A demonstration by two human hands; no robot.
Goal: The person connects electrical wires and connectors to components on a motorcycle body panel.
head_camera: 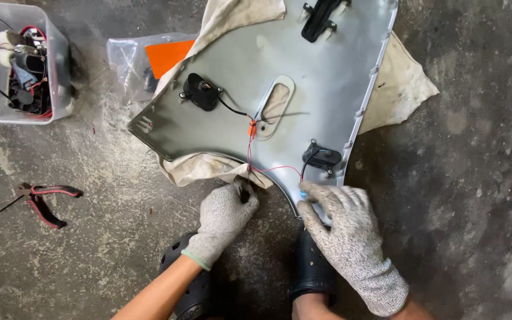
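A grey curved body panel (327,77) lies inside-up on a stained cream cloth (404,89) on the concrete floor. Black fittings are fixed to it: one at the upper left (200,92), one near the lower edge (322,156), one at the top (319,18). Thin red and black wires (250,148) run between them, joined by an orange connector (252,127). My left hand (223,216), in a grey knit glove, pinches a small dark piece at the wire's end by the cloth edge. My gloved right hand (345,228) holds the wire at the panel's lower edge.
Red-handled pliers (45,201) lie on the floor at the left. A clear plastic box (60,65) with wires and parts stands at the upper left. A clear bag with an orange card (167,56) lies beside the panel. Black shoes (312,266) are below my hands.
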